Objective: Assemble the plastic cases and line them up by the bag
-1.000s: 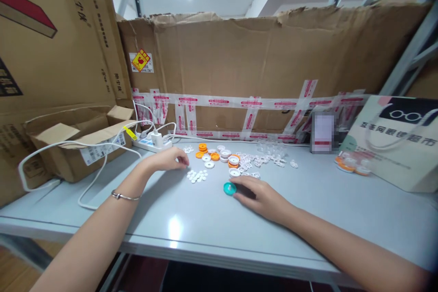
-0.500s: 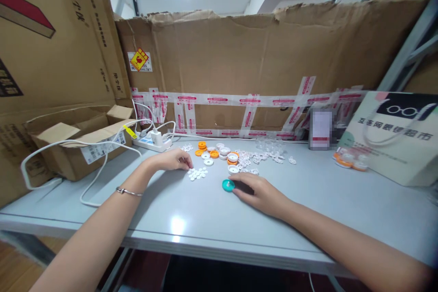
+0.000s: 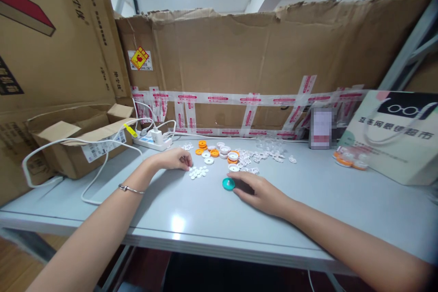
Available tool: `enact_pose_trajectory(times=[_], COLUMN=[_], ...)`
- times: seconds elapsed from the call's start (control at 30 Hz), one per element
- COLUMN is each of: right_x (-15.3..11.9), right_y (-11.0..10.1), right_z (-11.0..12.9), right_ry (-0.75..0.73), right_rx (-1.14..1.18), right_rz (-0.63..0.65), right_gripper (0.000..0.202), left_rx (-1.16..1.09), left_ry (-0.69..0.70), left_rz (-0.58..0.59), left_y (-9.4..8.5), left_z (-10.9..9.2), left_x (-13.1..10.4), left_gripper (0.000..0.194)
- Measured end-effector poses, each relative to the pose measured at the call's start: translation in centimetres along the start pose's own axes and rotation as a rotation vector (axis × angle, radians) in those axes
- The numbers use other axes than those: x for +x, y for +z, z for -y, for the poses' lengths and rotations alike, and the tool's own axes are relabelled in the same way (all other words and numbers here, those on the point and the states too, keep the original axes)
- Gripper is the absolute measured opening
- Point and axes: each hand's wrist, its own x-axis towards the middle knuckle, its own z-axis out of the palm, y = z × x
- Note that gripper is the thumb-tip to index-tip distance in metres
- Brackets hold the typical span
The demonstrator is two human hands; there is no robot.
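Observation:
My right hand [image 3: 259, 191] rests on the table with thumb and fingers at the right rim of a round teal cap [image 3: 228, 184], gripping it. A small pale piece sits inside the cap. At the left edge of a pile of small white discs [image 3: 198, 173] is my left hand [image 3: 175, 159], its fingers curled down and pressed together. Whatever lies between those fingertips is hidden. Behind the discs are white rings [image 3: 208, 161] and orange rings [image 3: 214, 153], some stacked. White openwork pieces [image 3: 255, 157] are heaped behind my right hand.
Clear plastic parts [image 3: 270, 143] lie at the back. A power strip [image 3: 152, 141] with white cables and an opened carton [image 3: 78, 146] stand left. On the right are a phone [image 3: 320, 127], a paper bag [image 3: 393, 141] and orange-and-clear parts [image 3: 351, 159]. Large cardboard [image 3: 222, 54] walls the back.
Almost nothing differs. Both hands keep their places at the white discs and the teal cap; the view has shifted very slightly.

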Motion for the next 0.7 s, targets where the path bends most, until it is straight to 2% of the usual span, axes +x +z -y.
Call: enact_pose_trajectory(times=[0.3,0.4,0.47,0.57,0.63,0.7], right_x=[0.0,0.0,0.0,0.0,0.1,0.1], right_y=[0.0,0.0,0.0,0.0,0.0,0.1], right_z=[0.0,0.0,-0.1,-0.2,-0.3,-0.4], right_ry=[0.034,0.037,0.036,0.032,0.032,0.034], right_rx=[0.017,0.036,0.052,0.069,0.078,0.091], right_rz=[0.03,0.034,0.041,0.042,0.038,0.042], right_gripper=[0.037,0.036,0.034,0.032,0.03,0.028], left_rx=[0.076,0.108,0.123,0.108,0.083,0.107], left_ry=[-0.015,-0.003,0.026,0.141,0.331,0.454], left_rz=[-0.062,-0.133,-0.19,-0.222,-0.206,-0.201], left_y=[-0.4,-0.6,-0.3,1.1,2.4,3.8], left_z=[-0.2,-1.1,-2.4,-5.2,-7.1,-8.5], left_x=[-0.3,-0.5,-0.5,-0.3,-0.1,0.2], left_gripper=[0.019,0.017,0.016,0.017,0.015,0.013])
